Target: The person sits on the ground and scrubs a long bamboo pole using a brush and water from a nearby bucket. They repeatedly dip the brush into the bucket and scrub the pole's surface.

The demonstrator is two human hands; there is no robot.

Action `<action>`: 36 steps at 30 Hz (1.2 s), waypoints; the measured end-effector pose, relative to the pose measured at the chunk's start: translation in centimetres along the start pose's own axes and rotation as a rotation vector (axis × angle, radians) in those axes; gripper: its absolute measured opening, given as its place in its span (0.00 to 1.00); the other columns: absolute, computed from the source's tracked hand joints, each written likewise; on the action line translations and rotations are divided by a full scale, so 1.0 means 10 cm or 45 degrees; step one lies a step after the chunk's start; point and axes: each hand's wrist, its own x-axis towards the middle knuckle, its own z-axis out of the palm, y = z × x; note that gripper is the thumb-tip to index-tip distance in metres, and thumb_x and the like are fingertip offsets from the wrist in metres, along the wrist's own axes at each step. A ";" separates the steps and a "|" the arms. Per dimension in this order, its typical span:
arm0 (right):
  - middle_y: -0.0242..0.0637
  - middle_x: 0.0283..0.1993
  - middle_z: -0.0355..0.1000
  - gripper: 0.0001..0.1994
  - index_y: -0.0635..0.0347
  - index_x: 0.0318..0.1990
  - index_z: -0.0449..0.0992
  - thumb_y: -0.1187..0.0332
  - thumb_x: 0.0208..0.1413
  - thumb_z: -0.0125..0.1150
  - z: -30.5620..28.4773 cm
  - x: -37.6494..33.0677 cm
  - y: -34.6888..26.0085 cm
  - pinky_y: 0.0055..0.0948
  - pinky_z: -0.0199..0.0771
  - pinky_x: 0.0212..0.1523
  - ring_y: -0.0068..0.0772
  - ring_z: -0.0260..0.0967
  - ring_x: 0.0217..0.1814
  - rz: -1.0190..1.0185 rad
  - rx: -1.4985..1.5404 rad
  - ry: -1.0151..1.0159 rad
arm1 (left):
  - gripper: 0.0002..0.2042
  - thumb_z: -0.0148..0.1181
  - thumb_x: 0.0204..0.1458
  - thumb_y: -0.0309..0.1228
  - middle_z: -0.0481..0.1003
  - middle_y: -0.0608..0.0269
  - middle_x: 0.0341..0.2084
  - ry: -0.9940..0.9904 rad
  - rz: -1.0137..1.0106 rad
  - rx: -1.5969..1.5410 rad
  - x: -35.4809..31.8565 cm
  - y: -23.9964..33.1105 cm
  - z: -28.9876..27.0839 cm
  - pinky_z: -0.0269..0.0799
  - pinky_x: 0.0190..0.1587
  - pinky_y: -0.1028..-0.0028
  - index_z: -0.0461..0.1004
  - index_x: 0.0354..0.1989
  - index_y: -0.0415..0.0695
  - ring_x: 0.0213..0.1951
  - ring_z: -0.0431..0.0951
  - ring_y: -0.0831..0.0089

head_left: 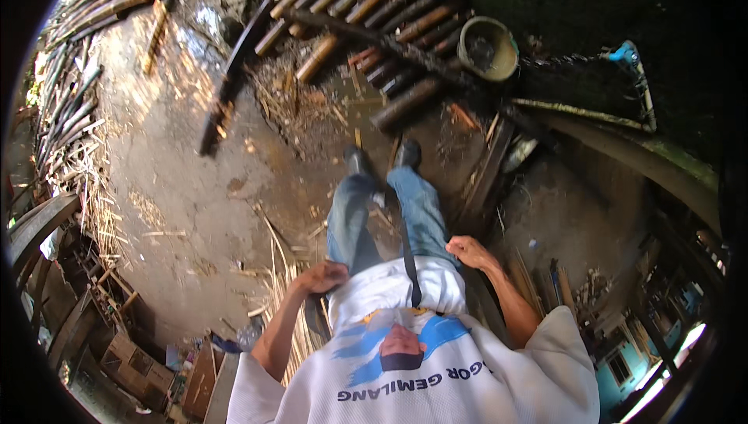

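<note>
I stand on a dirt yard, looking down at my white shirt (389, 292), blue jeans (417, 206) and dark boots (407, 153). My left hand (321, 276) is curled at my waist, right above a dark object (315, 319) hanging by my hip; whether it grips that object is unclear. My right hand (471, 253) rests against my other hip with loosely bent fingers and nothing in it. A dark strap (408, 264) runs down the front of my shirt.
Bamboo poles (366, 0) lie stacked ahead, with a round bucket (487, 49) and a blue pipe fitting (626, 53) to the right. More poles (66, 112) and bamboo strips line the left. Wooden crates (128, 358) sit at the lower left, planks (487, 171) by my right foot.
</note>
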 end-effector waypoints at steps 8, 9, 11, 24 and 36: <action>0.28 0.38 0.75 0.12 0.60 0.44 0.81 0.60 0.71 0.64 0.75 -0.43 0.09 0.26 0.71 0.45 0.20 0.69 0.41 0.020 0.155 0.885 | 0.10 0.65 0.66 0.34 0.84 0.65 0.34 0.621 -0.215 -0.632 -0.31 -0.29 0.08 0.76 0.47 0.73 0.84 0.43 0.39 0.40 0.81 0.78; 0.28 0.38 0.77 0.08 0.60 0.44 0.81 0.64 0.70 0.65 0.86 -0.54 0.11 0.26 0.73 0.48 0.20 0.70 0.42 0.065 0.319 0.967 | 0.11 0.66 0.66 0.35 0.85 0.64 0.34 0.783 -0.278 -0.597 -0.41 -0.31 0.07 0.77 0.47 0.73 0.84 0.44 0.39 0.40 0.82 0.77; 0.28 0.38 0.77 0.07 0.60 0.43 0.81 0.66 0.69 0.66 0.94 -0.86 0.09 0.27 0.73 0.48 0.21 0.71 0.43 0.234 0.325 0.820 | 0.14 0.67 0.65 0.38 0.85 0.62 0.35 0.868 -0.540 -0.414 -0.70 -0.51 0.13 0.78 0.45 0.73 0.84 0.45 0.38 0.40 0.82 0.77; 0.32 0.59 0.74 0.13 0.55 0.61 0.73 0.65 0.74 0.56 1.09 -1.70 -0.31 0.38 0.73 0.59 0.28 0.71 0.57 0.464 1.225 0.140 | 0.32 0.70 0.59 0.44 0.78 0.51 0.60 0.185 -0.111 -0.853 -1.87 0.26 0.27 0.69 0.67 0.62 0.74 0.68 0.38 0.63 0.75 0.61; 0.33 0.60 0.75 0.16 0.56 0.61 0.74 0.58 0.75 0.52 1.45 -0.60 0.00 0.39 0.74 0.59 0.30 0.72 0.58 0.426 0.922 0.404 | 0.21 0.64 0.61 0.37 0.84 0.62 0.47 0.321 -0.251 -1.052 -1.57 -0.34 0.71 0.68 0.59 0.73 0.81 0.56 0.34 0.48 0.79 0.74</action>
